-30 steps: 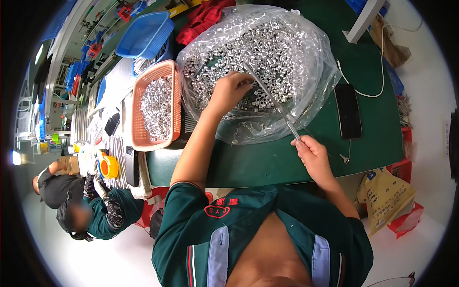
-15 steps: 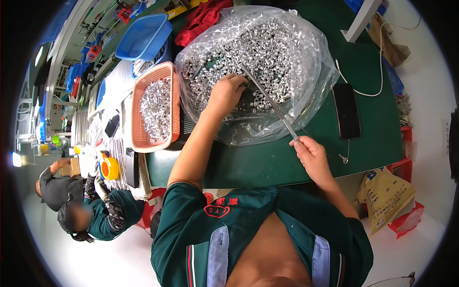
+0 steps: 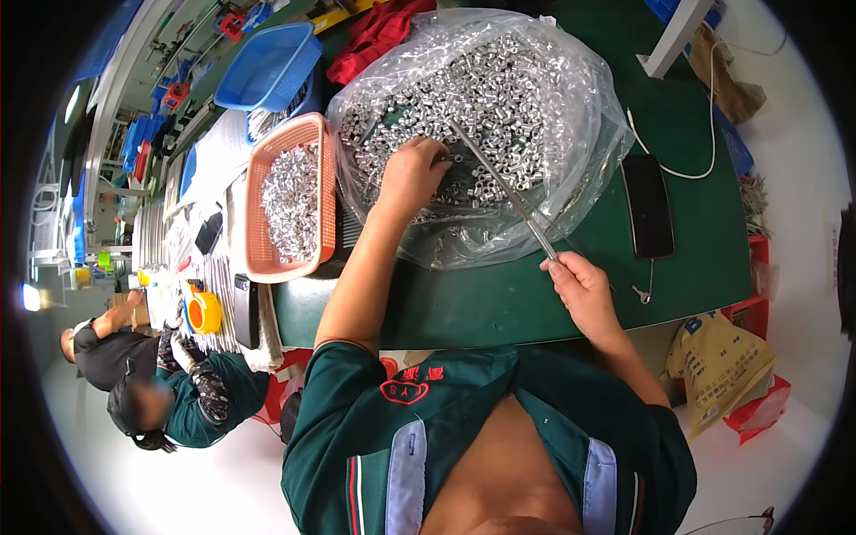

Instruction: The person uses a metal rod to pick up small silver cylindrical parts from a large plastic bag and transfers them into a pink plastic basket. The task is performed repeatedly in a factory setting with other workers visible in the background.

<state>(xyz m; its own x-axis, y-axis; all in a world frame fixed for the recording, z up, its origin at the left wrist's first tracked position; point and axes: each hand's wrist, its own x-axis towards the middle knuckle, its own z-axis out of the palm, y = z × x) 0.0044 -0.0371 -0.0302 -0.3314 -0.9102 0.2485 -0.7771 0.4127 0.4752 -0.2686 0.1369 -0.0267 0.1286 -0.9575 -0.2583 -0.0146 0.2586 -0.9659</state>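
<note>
A clear plastic bag (image 3: 584, 169) lies spread open on the green table, with many small silver metal rings (image 3: 486, 98) heaped in it. My left hand (image 3: 413, 178) is over the near left part of the heap, its fingers curled together at the rings. Whatever its fingertips pinch is too small to make out. In my right hand (image 3: 580, 290), at the bag's near right edge, is the lower end of a long thin metal rod (image 3: 504, 189). The rod slants up and left across the rings, its far tip beyond my left fingers.
Left of the bag stands a pink basket (image 3: 328, 196) of small silver pieces, with blue baskets (image 3: 234, 76) behind it. A black phone (image 3: 647, 207) and a white cable (image 3: 687, 176) lie at right. Two people (image 3: 201, 401) sit at far left.
My left hand has shifted slightly left, and its fingers have drawn back a little from the rod. The right hand and rod stay nearly still.
</note>
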